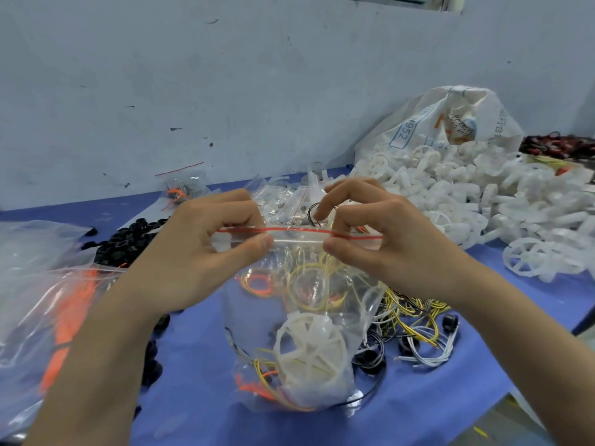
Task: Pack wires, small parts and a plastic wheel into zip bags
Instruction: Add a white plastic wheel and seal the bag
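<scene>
Pinching the zip bag (pixel 299 317) seal, left hand (pixel 206 249) at nine o'clock, right hand (pixel 380 243) at three, fingers closed (wheel (pixel 310 344) and wires (pixel 309 284) inside).

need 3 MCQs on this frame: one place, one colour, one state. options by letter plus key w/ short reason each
1. Where does the white plastic wheel lie?
A. Loose on the blue table
B. Low inside the held zip bag
C. In the left palm

2. What colour is the line along the top of the zip bag?
A. Red
B. Green
C. Black

3. How are the hands placed on the bag?
A. Only the right hand touches it
B. Both rest flat on the table
C. Left hand and right hand both pinch its top edge

Key: 1 B, the wheel shows through the clear film near the bag's bottom, among yellow and orange wires. 2 A, a red stripe runs along the seal between the two hands. 3 C, thumb and fingers of each hand grip the strip at either end.
</scene>
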`<action>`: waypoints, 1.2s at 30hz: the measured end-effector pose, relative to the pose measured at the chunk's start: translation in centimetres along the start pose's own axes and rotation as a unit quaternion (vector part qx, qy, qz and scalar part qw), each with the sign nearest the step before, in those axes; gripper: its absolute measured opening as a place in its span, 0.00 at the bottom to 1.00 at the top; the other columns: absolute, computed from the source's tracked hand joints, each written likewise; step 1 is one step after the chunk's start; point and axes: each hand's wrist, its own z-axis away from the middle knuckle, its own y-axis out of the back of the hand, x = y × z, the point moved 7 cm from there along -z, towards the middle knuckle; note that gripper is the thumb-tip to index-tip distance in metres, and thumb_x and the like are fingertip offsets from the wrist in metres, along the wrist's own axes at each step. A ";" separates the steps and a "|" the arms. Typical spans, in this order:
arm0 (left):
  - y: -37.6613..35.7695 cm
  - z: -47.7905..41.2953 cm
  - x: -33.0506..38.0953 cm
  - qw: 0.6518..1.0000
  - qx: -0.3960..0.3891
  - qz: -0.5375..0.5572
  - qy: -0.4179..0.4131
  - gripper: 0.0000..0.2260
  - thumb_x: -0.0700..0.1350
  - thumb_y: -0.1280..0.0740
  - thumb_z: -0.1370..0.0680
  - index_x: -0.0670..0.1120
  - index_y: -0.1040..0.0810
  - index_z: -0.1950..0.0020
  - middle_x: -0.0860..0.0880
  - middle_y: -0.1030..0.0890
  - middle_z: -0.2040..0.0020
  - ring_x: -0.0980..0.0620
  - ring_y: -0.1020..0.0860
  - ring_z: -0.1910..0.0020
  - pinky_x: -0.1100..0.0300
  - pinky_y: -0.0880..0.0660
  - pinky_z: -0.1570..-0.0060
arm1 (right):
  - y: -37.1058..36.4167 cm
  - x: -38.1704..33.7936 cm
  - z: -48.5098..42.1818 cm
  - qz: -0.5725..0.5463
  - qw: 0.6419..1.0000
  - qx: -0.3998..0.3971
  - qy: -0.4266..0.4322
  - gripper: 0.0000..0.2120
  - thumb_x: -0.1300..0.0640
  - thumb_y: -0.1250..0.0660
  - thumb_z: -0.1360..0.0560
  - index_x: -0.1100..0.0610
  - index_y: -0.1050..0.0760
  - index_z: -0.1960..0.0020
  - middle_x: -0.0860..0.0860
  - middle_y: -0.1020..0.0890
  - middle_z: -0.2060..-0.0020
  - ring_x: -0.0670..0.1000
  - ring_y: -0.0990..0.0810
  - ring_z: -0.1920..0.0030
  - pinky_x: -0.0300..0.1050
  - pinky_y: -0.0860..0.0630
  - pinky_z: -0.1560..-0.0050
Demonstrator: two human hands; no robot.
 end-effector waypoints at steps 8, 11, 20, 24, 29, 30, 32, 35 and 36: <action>0.2 0.0 -0.3 1.000 -0.007 0.018 0.008 0.10 0.53 0.37 0.27 0.52 0.28 0.66 0.52 0.27 0.64 0.52 0.28 0.65 0.65 0.34 0.61 | 0.0 1.0 0.1 -0.094 0.993 -0.029 -0.068 0.03 0.58 0.29 0.28 0.56 0.21 0.60 0.47 0.21 0.48 0.38 0.24 0.49 0.28 0.34 0.48; -0.1 0.0 -0.1 0.999 -0.023 0.032 0.007 0.09 0.53 0.36 0.26 0.52 0.26 0.65 0.52 0.25 0.63 0.52 0.27 0.63 0.66 0.33 0.60 | -0.3 1.6 0.2 -0.146 0.983 -0.042 -0.102 0.02 0.60 0.29 0.28 0.58 0.19 0.59 0.46 0.21 0.48 0.40 0.22 0.48 0.35 0.29 0.43; 0.2 0.2 -0.2 0.999 -0.029 0.038 0.021 0.09 0.55 0.36 0.27 0.53 0.25 0.65 0.50 0.24 0.62 0.49 0.26 0.62 0.58 0.31 0.60 | -0.2 1.2 0.2 -0.153 0.982 -0.026 -0.110 0.01 0.61 0.28 0.30 0.58 0.18 0.60 0.47 0.20 0.50 0.43 0.21 0.48 0.45 0.27 0.40; 0.2 0.2 -0.1 0.999 -0.034 0.030 0.024 0.09 0.55 0.37 0.27 0.53 0.25 0.65 0.51 0.25 0.62 0.51 0.26 0.62 0.62 0.32 0.60 | -0.2 1.2 0.3 -0.152 0.979 -0.033 -0.129 0.01 0.59 0.27 0.30 0.56 0.17 0.60 0.45 0.19 0.50 0.42 0.20 0.49 0.46 0.27 0.40; 0.3 0.4 0.8 0.999 -0.042 -0.006 0.008 0.09 0.54 0.37 0.26 0.51 0.21 0.60 0.51 0.23 0.59 0.51 0.22 0.58 0.70 0.32 0.57 | -0.2 0.2 -0.2 -0.096 0.987 -0.053 -0.115 0.01 0.58 0.27 0.30 0.54 0.18 0.61 0.44 0.21 0.51 0.39 0.22 0.49 0.38 0.30 0.38; 0.4 0.5 0.9 0.999 -0.039 -0.012 0.007 0.10 0.54 0.37 0.26 0.52 0.20 0.60 0.51 0.22 0.58 0.51 0.22 0.57 0.69 0.31 0.56 | -0.1 -0.1 -0.3 -0.077 0.990 -0.050 -0.104 0.03 0.59 0.27 0.30 0.52 0.19 0.62 0.44 0.22 0.51 0.38 0.23 0.50 0.33 0.32 0.41; 0.6 0.6 1.2 0.999 -0.025 -0.034 0.004 0.10 0.55 0.37 0.26 0.52 0.20 0.59 0.52 0.22 0.57 0.52 0.21 0.57 0.67 0.29 0.57 | 0.0 -0.9 -0.4 -0.053 0.994 -0.045 -0.079 0.05 0.60 0.27 0.30 0.52 0.19 0.62 0.44 0.23 0.51 0.37 0.25 0.52 0.25 0.35 0.48; 0.5 0.5 1.9 0.997 -0.007 -0.082 -0.007 0.08 0.54 0.33 0.26 0.51 0.20 0.60 0.54 0.23 0.59 0.52 0.22 0.60 0.59 0.28 0.59 | -0.3 -1.9 -0.3 -0.027 0.998 -0.037 -0.051 0.03 0.61 0.27 0.30 0.54 0.19 0.62 0.45 0.23 0.52 0.40 0.24 0.52 0.26 0.35 0.50; 0.2 0.5 2.3 0.995 -0.008 -0.094 -0.015 0.07 0.51 0.32 0.26 0.50 0.20 0.60 0.55 0.23 0.60 0.53 0.23 0.61 0.59 0.29 0.59 | -0.5 -2.1 -0.3 -0.017 0.998 -0.034 -0.047 0.03 0.60 0.27 0.30 0.54 0.19 0.61 0.45 0.23 0.52 0.41 0.24 0.52 0.28 0.34 0.50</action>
